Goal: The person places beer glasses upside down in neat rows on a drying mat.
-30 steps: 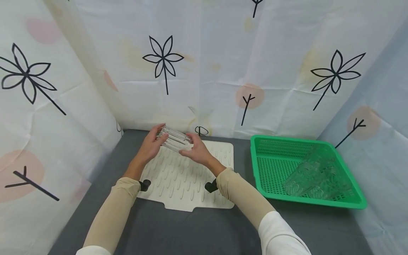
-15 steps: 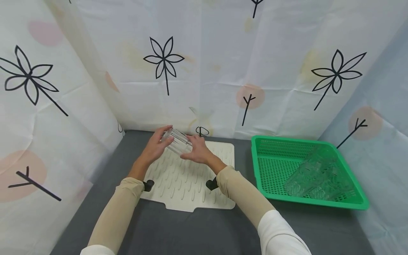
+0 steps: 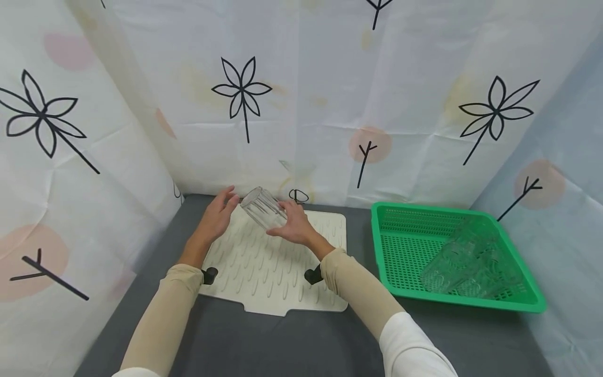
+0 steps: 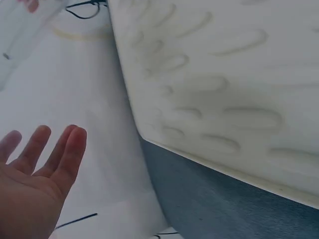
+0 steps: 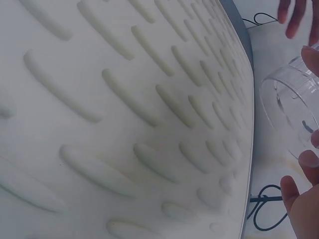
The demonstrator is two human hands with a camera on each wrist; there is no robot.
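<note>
In the head view, a clear ribbed drinking glass (image 3: 262,207) is tilted above the far part of a cream ridged mat (image 3: 273,277). My right hand (image 3: 296,225) grips its right end, thumb on the near side. My left hand (image 3: 214,220) is apart from the glass, to its left, fingers spread and holding nothing. The left wrist view has the left hand (image 4: 40,181) with extended fingers, the blurred glass at the top left corner. At the right edge of the right wrist view, the glass (image 5: 279,99) is partly cut off beside the right hand (image 5: 304,214).
A green plastic basket (image 3: 383,262) stands to the right of the mat, with several clear glasses (image 3: 452,262) lying in it. The dark grey tabletop (image 3: 311,340) surrounds the mat. White patterned curtains (image 3: 301,104) hang behind and at both sides.
My left hand has let go of the glass and drawn back to the left. The glass has tilted more steeply and shifted slightly right, staying in my right hand.
</note>
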